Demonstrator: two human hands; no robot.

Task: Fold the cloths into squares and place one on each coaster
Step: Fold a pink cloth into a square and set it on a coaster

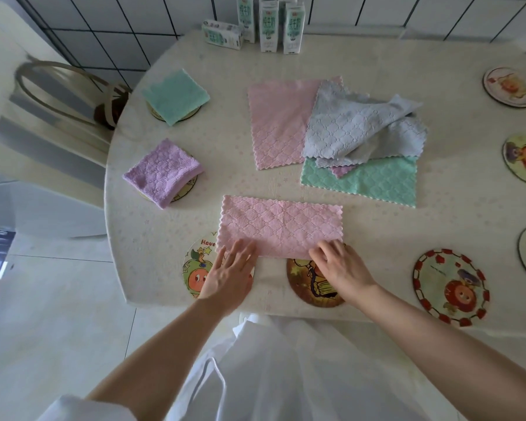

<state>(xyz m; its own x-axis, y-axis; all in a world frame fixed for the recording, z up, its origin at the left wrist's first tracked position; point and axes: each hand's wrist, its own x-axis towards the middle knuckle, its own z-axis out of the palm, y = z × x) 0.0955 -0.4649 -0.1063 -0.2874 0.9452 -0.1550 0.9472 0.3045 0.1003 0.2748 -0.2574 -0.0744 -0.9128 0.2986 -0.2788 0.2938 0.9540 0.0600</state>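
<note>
A pink cloth [281,227], folded into a long rectangle, lies near the table's front edge. My left hand [230,271] rests with straight fingers on its near left corner, over an apple-picture coaster [195,270]. My right hand [337,265] touches the cloth's near right edge above a brown coaster [307,287], fingers slightly bent. A folded green cloth [175,95] and a folded purple cloth [163,173] each sit on a coaster at the left. Behind lies a pile: a flat pink cloth [278,123], a rumpled grey cloth [359,126], a green cloth [374,183].
Bare coasters lie along the right side: a red-rimmed one [451,287] near the front, others [510,86] [524,159] further back. Milk cartons [268,24] stand at the table's far edge. A chair [58,95] is at the left.
</note>
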